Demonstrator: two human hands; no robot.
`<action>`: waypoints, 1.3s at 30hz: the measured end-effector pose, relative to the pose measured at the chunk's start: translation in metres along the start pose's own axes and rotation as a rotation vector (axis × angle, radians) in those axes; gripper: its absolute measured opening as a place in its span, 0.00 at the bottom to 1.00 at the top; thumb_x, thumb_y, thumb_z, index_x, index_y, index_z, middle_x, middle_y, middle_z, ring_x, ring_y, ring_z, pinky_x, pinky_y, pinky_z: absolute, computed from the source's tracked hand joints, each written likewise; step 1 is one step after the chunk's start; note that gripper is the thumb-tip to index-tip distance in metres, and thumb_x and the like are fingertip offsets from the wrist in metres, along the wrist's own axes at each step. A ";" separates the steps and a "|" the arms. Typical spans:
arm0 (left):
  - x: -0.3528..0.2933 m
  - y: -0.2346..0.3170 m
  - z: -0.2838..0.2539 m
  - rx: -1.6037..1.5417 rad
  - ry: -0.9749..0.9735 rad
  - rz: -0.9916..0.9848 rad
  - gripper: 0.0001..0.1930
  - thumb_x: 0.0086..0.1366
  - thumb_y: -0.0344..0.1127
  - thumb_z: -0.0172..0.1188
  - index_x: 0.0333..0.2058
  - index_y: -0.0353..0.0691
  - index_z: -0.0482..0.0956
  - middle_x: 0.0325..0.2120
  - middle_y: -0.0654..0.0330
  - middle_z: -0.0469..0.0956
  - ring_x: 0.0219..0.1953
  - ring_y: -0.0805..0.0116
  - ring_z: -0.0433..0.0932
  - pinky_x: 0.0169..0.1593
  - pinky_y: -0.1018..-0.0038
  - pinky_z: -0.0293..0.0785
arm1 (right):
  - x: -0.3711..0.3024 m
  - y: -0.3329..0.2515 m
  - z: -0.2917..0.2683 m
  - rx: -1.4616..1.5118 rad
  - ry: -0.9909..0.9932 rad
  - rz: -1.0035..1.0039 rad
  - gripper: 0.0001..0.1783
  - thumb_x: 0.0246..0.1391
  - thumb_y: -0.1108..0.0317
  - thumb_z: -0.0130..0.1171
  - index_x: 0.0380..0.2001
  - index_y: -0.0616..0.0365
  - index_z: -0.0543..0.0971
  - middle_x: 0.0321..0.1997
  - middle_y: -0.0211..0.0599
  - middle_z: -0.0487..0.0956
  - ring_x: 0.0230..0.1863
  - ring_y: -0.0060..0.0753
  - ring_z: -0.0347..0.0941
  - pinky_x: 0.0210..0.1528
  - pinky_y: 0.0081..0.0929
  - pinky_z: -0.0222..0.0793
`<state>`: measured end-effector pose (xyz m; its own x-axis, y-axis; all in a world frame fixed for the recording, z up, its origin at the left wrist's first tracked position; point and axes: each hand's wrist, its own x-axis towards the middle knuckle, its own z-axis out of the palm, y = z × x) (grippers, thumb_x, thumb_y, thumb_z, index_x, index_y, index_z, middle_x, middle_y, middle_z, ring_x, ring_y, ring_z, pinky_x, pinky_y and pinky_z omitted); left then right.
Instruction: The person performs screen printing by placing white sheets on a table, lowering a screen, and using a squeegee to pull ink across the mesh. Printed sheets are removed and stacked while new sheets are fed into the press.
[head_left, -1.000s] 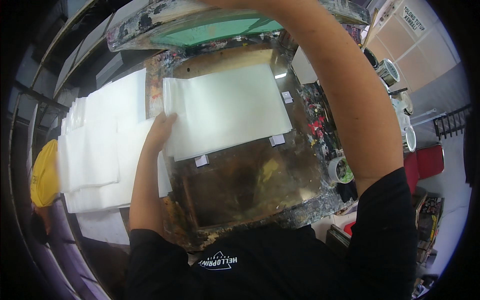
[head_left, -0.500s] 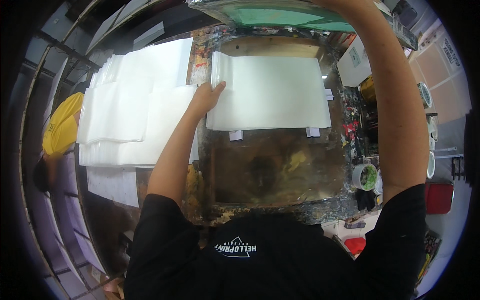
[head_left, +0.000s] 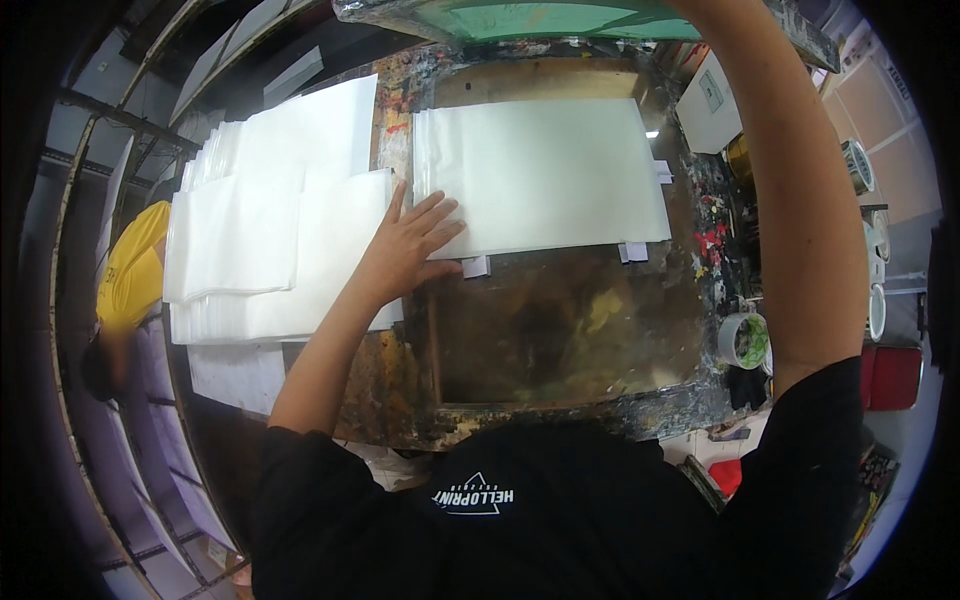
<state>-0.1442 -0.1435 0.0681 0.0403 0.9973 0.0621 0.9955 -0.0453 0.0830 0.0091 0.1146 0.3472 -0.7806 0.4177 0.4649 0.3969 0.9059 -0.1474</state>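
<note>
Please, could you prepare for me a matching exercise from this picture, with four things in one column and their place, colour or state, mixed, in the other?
Things
1. left hand
2. framed screen
3. round tub
4. chair

Place, colour or state
A. red
B. raised over the far side of the table
C. has green contents
D. spread at the left end of the middle white sheets

Right pairs: 1-D, 2-B, 3-C, 4-A
</note>
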 end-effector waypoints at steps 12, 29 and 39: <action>0.005 0.003 -0.004 -0.226 0.075 -0.118 0.25 0.61 0.45 0.72 0.57 0.48 0.82 0.58 0.58 0.80 0.67 0.56 0.72 0.78 0.51 0.52 | -0.003 -0.009 -0.003 0.020 -0.113 0.051 0.51 0.66 0.26 0.41 0.18 0.67 0.83 0.21 0.52 0.81 0.27 0.47 0.81 0.37 0.44 0.77; 0.203 -0.106 0.038 -0.324 0.117 -0.226 0.24 0.76 0.53 0.51 0.56 0.41 0.80 0.59 0.45 0.76 0.59 0.43 0.76 0.62 0.52 0.72 | 0.008 -0.003 -0.006 0.024 -0.109 -0.012 0.52 0.65 0.26 0.36 0.26 0.69 0.86 0.30 0.61 0.84 0.38 0.57 0.84 0.45 0.48 0.80; 0.204 -0.075 0.051 -0.039 0.144 -0.380 0.23 0.75 0.59 0.48 0.46 0.45 0.81 0.51 0.51 0.80 0.57 0.45 0.76 0.56 0.40 0.70 | -0.005 0.006 -0.011 0.091 -0.079 -0.101 0.48 0.66 0.33 0.39 0.31 0.74 0.86 0.35 0.65 0.84 0.40 0.59 0.84 0.46 0.49 0.79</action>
<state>-0.2061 0.0662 0.0240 -0.3447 0.9253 0.1582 0.9332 0.3196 0.1645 0.0205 0.1174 0.3540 -0.8513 0.3254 0.4115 0.2723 0.9445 -0.1837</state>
